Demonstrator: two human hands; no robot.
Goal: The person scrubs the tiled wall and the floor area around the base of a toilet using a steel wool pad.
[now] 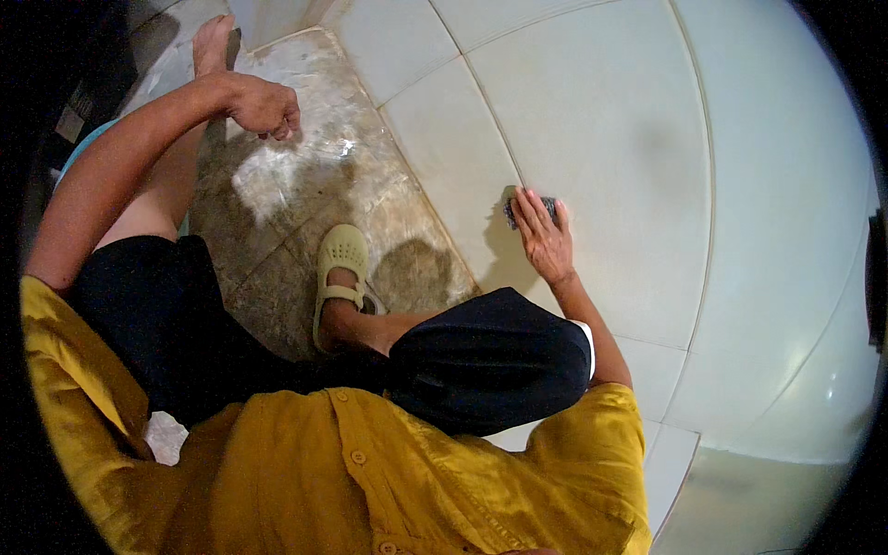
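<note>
My right hand (pixel 547 239) lies flat over a dark grey scouring pad (pixel 550 206) and presses it against the white wall tiles (pixel 596 159). The pad sits close to a grout line, and its middle is hidden under my fingers. Over the wet floor, my left hand (pixel 267 107) hangs with its fingers curled in and nothing visible in it. Below it, the brown-stained floor tiles (pixel 270 260) carry whitish, shiny wet patches.
A foot in a pale green clog (pixel 343 257) stands on the floor near the wall's base. At the upper left there is a bare foot (pixel 213 45); whose it is I cannot tell. My bent knee in dark shorts (pixel 492 361) is close to the wall.
</note>
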